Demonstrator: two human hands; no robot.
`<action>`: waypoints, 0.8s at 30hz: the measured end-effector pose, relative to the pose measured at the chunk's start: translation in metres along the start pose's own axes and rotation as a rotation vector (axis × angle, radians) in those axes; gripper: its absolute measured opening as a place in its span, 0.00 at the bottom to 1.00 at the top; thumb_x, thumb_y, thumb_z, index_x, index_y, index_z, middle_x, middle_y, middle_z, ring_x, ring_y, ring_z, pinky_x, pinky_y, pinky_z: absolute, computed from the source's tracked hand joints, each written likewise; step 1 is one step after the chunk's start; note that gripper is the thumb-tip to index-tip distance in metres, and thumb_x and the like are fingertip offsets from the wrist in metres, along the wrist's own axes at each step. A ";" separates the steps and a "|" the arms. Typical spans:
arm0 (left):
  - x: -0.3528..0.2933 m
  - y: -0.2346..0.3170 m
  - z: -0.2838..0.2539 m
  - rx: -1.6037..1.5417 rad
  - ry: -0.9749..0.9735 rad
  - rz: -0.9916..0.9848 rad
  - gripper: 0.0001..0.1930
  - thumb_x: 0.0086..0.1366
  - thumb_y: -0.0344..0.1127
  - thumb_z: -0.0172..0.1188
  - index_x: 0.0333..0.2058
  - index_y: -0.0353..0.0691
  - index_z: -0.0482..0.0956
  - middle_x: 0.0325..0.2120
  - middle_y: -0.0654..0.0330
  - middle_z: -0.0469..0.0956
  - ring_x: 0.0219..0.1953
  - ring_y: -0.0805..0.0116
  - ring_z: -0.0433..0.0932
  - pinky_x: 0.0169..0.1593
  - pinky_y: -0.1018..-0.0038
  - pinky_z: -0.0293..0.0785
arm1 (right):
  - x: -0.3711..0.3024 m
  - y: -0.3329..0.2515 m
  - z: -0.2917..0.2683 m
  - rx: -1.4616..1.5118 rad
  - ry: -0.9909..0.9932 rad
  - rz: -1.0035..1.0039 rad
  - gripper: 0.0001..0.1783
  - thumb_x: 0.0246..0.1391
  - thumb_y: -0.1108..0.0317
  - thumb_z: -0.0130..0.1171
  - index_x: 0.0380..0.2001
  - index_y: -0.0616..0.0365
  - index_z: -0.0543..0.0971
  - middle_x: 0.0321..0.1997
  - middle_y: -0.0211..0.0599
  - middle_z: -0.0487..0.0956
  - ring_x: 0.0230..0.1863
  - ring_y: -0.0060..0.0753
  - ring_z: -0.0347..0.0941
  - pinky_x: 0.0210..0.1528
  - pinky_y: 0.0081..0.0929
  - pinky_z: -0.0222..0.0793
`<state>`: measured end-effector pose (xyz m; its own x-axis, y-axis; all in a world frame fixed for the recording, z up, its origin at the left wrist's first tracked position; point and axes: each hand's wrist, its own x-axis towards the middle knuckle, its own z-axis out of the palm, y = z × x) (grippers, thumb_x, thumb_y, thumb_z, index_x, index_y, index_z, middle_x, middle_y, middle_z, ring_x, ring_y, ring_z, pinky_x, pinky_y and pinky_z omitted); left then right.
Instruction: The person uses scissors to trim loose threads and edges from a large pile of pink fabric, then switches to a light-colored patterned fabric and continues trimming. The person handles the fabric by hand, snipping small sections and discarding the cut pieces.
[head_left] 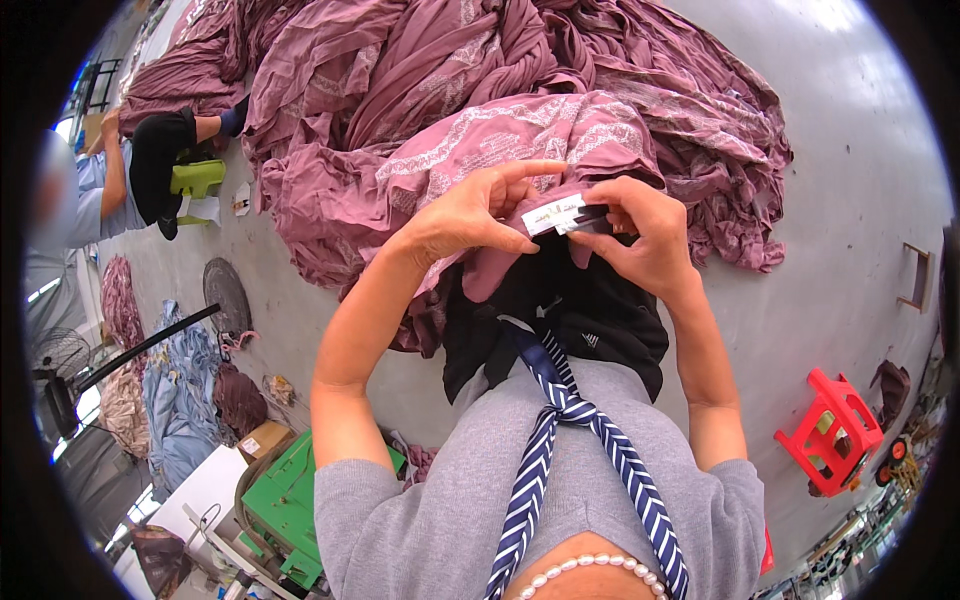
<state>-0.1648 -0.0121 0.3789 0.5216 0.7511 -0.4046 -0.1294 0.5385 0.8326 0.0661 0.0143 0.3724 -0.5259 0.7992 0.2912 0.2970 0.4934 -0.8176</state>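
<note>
A large heap of dusty-pink cloth (430, 60) with white lace-like patterns spreads before me, and a near fold drapes over my lap. At that fold's edge sits a small white label (553, 214) with dark print. My left hand (470, 215) is just left of the label, its thumb and index finger stretched wide apart; the other fingers are partly hidden by the cloth. Pinched by my right hand (640, 232), at the label's right end, is a small dark object with a shiny part (593, 218); its kind is unclear.
At the far left another person (115, 190) sits by a lime-green stool (198, 178). Blue cloth (180, 390) lies at left, near a green machine (295, 500) and a black pole (150, 345). A red plastic stool (832, 432) stands at right on the grey floor (770, 330).
</note>
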 end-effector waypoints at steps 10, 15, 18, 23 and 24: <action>-0.007 -0.018 0.002 0.264 0.229 -0.037 0.30 0.52 0.29 0.70 0.54 0.37 0.71 0.35 0.64 0.77 0.36 0.80 0.73 0.43 0.83 0.70 | -0.008 0.055 -0.017 -0.276 0.337 0.321 0.20 0.41 0.62 0.70 0.38 0.59 0.77 0.32 0.36 0.78 0.31 0.35 0.75 0.34 0.28 0.70; -0.006 -0.029 0.008 0.721 0.419 0.126 0.31 0.49 0.31 0.72 0.53 0.38 0.73 0.24 0.68 0.72 0.28 0.81 0.69 0.33 0.81 0.68 | -0.027 0.096 0.009 0.089 0.194 0.563 0.08 0.46 0.73 0.63 0.32 0.63 0.77 0.22 0.25 0.75 0.26 0.14 0.68 0.30 0.18 0.65; 0.000 -0.034 0.023 0.888 0.593 0.308 0.40 0.45 0.30 0.72 0.59 0.42 0.66 0.17 0.65 0.66 0.21 0.77 0.64 0.27 0.76 0.65 | -0.007 0.037 0.019 0.479 0.176 0.465 0.07 0.47 0.76 0.61 0.32 0.64 0.77 0.27 0.25 0.76 0.28 0.11 0.67 0.29 0.15 0.64; 0.019 -0.044 0.018 0.705 0.634 0.503 0.27 0.48 0.27 0.67 0.50 0.39 0.74 0.21 0.63 0.75 0.24 0.73 0.72 0.33 0.75 0.70 | 0.014 -0.015 0.056 0.422 0.120 0.098 0.10 0.43 0.73 0.63 0.32 0.62 0.77 0.22 0.41 0.73 0.23 0.32 0.72 0.28 0.27 0.68; 0.020 -0.043 0.012 0.663 0.636 0.536 0.23 0.48 0.26 0.65 0.47 0.37 0.76 0.22 0.64 0.76 0.25 0.74 0.73 0.35 0.76 0.71 | 0.015 -0.015 0.058 0.337 0.089 0.045 0.10 0.42 0.74 0.63 0.32 0.61 0.78 0.22 0.40 0.73 0.22 0.34 0.71 0.27 0.26 0.67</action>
<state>-0.1389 -0.0250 0.3390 -0.0288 0.9932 0.1128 0.3738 -0.0940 0.9227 0.0076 -0.0013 0.3597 -0.4425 0.8515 0.2812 0.0306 0.3277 -0.9443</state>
